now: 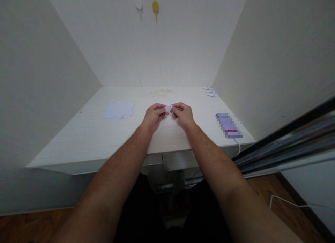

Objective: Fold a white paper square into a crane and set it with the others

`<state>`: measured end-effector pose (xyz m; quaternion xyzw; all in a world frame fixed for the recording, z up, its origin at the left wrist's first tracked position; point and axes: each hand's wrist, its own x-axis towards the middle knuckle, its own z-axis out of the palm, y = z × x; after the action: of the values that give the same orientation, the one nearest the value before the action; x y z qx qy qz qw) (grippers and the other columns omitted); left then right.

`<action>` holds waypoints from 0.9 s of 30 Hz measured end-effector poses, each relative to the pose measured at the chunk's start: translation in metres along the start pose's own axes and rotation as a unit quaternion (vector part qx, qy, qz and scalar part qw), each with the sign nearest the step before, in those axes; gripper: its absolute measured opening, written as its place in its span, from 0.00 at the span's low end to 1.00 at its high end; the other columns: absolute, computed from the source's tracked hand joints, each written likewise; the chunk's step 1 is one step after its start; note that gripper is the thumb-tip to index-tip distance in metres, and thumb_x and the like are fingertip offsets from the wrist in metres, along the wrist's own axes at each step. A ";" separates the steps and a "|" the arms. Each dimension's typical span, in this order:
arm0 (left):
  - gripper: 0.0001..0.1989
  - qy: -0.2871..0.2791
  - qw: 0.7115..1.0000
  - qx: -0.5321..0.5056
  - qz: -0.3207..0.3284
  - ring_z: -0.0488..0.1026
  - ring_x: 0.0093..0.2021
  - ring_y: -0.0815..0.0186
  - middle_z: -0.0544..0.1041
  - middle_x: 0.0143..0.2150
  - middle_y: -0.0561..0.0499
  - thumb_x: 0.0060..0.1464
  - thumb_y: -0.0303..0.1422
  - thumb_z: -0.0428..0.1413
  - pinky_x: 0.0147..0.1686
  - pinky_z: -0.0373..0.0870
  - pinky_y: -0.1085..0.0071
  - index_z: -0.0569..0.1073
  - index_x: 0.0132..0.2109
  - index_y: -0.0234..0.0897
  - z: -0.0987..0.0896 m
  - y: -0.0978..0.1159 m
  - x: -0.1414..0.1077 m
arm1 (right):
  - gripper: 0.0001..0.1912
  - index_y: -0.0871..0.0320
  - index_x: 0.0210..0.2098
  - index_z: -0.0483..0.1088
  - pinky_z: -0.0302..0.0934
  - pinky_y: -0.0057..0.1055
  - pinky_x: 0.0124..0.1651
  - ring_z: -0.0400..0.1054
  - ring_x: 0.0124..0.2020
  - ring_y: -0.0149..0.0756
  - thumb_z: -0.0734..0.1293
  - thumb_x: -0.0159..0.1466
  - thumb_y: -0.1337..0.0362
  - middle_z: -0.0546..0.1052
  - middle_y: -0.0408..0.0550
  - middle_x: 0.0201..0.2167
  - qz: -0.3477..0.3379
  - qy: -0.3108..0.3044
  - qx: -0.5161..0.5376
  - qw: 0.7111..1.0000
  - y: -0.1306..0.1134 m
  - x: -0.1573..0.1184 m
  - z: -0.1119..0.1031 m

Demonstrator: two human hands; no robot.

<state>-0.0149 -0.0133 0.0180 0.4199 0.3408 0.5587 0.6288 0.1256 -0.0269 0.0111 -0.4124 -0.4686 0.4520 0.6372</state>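
Note:
A small piece of folded white paper (pixel 168 108) is held between my two hands, above the middle of the white desk. My left hand (pixel 155 115) pinches its left side between thumb and fingers. On the right side, the thumb and fingers of my right hand (pixel 183 114) are closed on it too. The fingers cover part of the paper, so its full shape is hidden. To the left lies a loose stack of white paper sheets (pixel 119 110). Several small folded paper pieces (pixel 210 92) with pointed ends rest at the desk's back right corner.
A phone-like device (pixel 228 125), blurred out, lies at the right of the desk (pixel 91 141) with a white cable (pixel 238 148) running over the front edge. Walls enclose the desk at the back and both sides. Two hooks, one white (pixel 139 6) and one yellow (pixel 155 7), are on the back wall.

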 end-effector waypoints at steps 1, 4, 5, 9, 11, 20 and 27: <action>0.10 0.003 1.000 0.001 0.001 0.74 0.25 0.69 0.76 0.25 0.52 0.38 0.24 0.63 0.23 0.63 0.76 0.72 0.32 0.34 0.000 0.000 0.000 | 0.11 0.57 0.31 0.72 0.57 0.24 0.20 0.62 0.17 0.24 0.72 0.49 0.61 0.74 0.38 0.20 0.002 0.002 0.002 1.000 -0.001 0.000 0.000; 0.13 0.014 1.000 0.001 0.008 0.77 0.29 0.67 0.75 0.25 0.52 0.36 0.23 0.64 0.27 0.66 0.76 0.72 0.33 0.35 0.000 -0.002 0.000 | 0.13 0.56 0.33 0.69 0.58 0.23 0.21 0.64 0.18 0.25 0.72 0.49 0.61 0.74 0.37 0.21 0.001 0.019 0.008 1.000 -0.002 0.000 -0.001; 0.14 0.016 1.000 0.001 0.012 0.77 0.30 0.67 0.75 0.25 0.53 0.36 0.23 0.64 0.28 0.67 0.76 0.72 0.33 0.35 0.000 -0.003 0.000 | 0.14 0.56 0.33 0.68 0.58 0.23 0.21 0.65 0.18 0.25 0.73 0.49 0.61 0.74 0.36 0.21 -0.002 0.027 0.009 1.000 -0.003 0.000 -0.002; 0.14 0.014 0.999 0.006 0.031 0.75 0.29 0.70 0.76 0.26 0.53 0.34 0.22 0.65 0.30 0.68 0.75 0.71 0.30 0.35 -0.001 -0.006 0.002 | 0.15 0.55 0.31 0.66 0.58 0.23 0.20 0.66 0.19 0.27 0.74 0.49 0.58 0.74 0.36 0.20 -0.007 0.023 -0.006 1.000 -0.002 -0.001 -0.001; 0.14 0.011 0.999 0.013 0.035 0.75 0.28 0.71 0.76 0.26 0.53 0.32 0.21 0.65 0.31 0.69 0.75 0.71 0.30 0.34 -0.001 -0.007 0.003 | 0.15 0.56 0.31 0.67 0.58 0.23 0.21 0.67 0.19 0.27 0.74 0.49 0.58 0.73 0.37 0.19 -0.008 0.009 -0.024 1.000 -0.002 -0.001 0.000; 0.12 -0.016 0.999 0.028 0.025 0.76 0.30 0.68 0.78 0.30 0.49 0.36 0.26 0.67 0.32 0.72 0.71 0.73 0.30 0.32 0.001 -0.007 0.000 | 0.09 0.57 0.31 0.69 0.60 0.24 0.23 0.68 0.21 0.29 0.70 0.50 0.65 0.72 0.38 0.18 0.009 0.011 -0.057 0.998 -0.004 -0.002 0.002; 0.13 -0.001 0.996 0.066 0.055 0.76 0.29 0.68 0.78 0.29 0.50 0.34 0.26 0.68 0.29 0.70 0.74 0.74 0.30 0.32 0.000 -0.010 0.000 | 0.09 0.55 0.31 0.69 0.56 0.24 0.23 0.62 0.19 0.25 0.70 0.51 0.63 0.69 0.34 0.18 -0.046 0.020 -0.082 0.995 0.001 -0.001 -0.001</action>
<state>-0.0112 -0.0130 0.0091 0.4795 0.3522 0.5684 0.5683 0.1257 -0.0276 0.0096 -0.4500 -0.5097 0.3740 0.6307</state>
